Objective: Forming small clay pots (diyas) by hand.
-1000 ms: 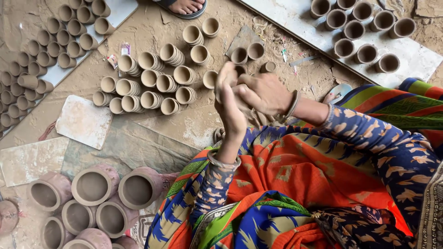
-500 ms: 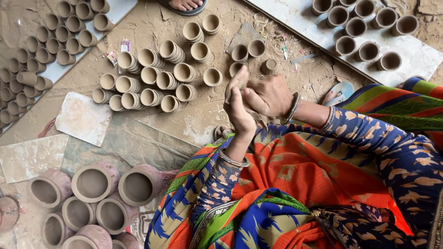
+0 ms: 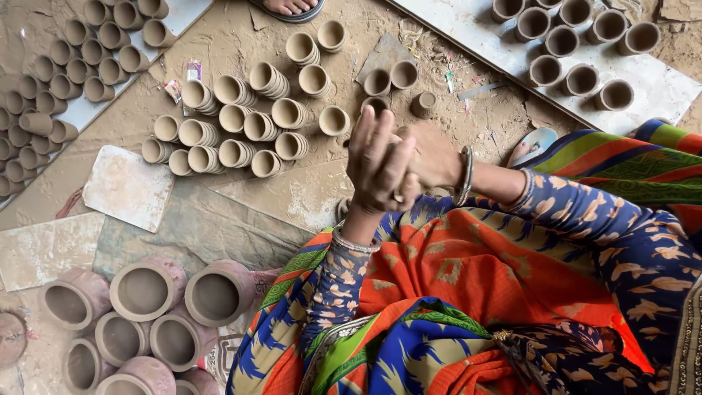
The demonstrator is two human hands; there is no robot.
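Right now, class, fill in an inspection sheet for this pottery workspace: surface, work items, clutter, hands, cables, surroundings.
Surface: dusty earthen floor, a grey sheet over part of it.
Work items: small clay cups stacked lying on their sides; whether the hands hold clay cannot be told.
Clutter: flat tile, wrappers.
Hands: left hand and right hand pressed together, raised above the lap.
Cables: nothing seen.
Surroundings: larger pots lower left, cups on a white board, another person's sandalled foot.
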